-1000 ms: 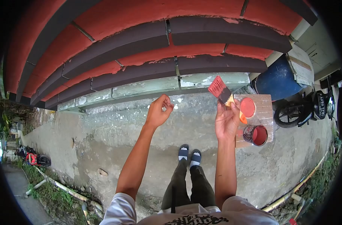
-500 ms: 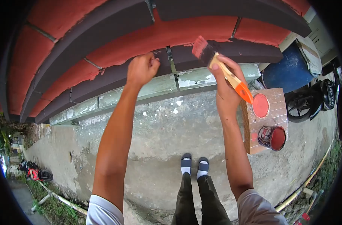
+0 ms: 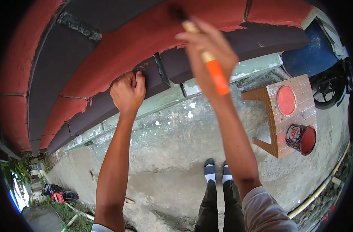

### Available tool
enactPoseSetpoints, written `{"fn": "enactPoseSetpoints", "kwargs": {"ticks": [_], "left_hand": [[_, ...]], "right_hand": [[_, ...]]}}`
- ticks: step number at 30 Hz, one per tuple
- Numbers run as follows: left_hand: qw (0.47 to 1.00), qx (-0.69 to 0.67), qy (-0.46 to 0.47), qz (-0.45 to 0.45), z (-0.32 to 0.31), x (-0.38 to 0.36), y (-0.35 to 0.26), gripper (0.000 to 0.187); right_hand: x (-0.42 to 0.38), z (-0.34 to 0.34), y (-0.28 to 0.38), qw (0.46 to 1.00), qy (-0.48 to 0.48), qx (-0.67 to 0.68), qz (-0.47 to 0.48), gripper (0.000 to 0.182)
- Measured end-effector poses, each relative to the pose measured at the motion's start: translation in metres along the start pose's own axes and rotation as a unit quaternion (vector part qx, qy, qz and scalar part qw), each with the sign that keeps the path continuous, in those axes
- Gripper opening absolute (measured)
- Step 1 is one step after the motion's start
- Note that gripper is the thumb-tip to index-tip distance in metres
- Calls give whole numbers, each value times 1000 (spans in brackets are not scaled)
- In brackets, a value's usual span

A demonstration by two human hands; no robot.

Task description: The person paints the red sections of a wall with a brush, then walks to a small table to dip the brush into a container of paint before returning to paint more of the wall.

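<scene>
My right hand (image 3: 219, 46) grips a paintbrush (image 3: 216, 73) with a wooden, orange-ended handle. Its blurred, dark-looking bristles are up at the red painted band (image 3: 126, 46) of a stepped wall; whether they touch is hard to tell. My left hand (image 3: 127, 92) is a closed fist against the dark band (image 3: 261, 40) below the red one, with nothing visible in it. On a small wooden-slat stool (image 3: 299, 92) to the right lie an open paint can (image 3: 300, 138) with red paint inside and a round lid (image 3: 286, 100) coated in red.
A pale green, flaking ledge (image 3: 157, 102) runs under the dark band. Behind the stool stand a blue drum (image 3: 310, 52) and a motorcycle wheel (image 3: 326, 91). Another motorcycle (image 3: 59, 195) is at far left. My sandalled feet stand on the stained concrete floor (image 3: 165, 143).
The brush has swung up and left from below the red band onto it. My left fist has shifted left and lower in view. The whole view has tilted and moved.
</scene>
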State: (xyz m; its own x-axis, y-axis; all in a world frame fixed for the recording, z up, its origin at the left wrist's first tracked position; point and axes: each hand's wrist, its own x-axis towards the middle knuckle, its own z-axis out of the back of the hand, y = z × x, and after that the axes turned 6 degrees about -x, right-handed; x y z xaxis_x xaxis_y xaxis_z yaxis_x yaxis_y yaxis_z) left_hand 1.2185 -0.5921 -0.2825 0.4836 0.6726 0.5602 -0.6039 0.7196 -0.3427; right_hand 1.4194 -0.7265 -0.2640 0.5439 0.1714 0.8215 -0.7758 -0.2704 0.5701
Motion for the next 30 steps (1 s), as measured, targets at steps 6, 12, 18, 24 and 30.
{"fn": "enactPoseSetpoints", "kwargs": {"ticks": [6,12,18,24,30], "left_hand": [[1000,9,-1,-4,0,-1,-2,41],[998,32,-5,-52,-2,3,4,38],[999,22,40,24,2,0,-8,37],[1000,24,9,-2,-1,0,-4,38],[992,-56,-58,-100,-19,-8,38,33]], "right_hand": [[15,17,-26,988,-104,-113,26,19],[-19,-42,26,992,70,67,85,18],[33,15,-24,994,-61,-50,72,19],[47,4,-26,976,-149,-150,60,14],[8,-50,54,990,52,116,55,11]]}}
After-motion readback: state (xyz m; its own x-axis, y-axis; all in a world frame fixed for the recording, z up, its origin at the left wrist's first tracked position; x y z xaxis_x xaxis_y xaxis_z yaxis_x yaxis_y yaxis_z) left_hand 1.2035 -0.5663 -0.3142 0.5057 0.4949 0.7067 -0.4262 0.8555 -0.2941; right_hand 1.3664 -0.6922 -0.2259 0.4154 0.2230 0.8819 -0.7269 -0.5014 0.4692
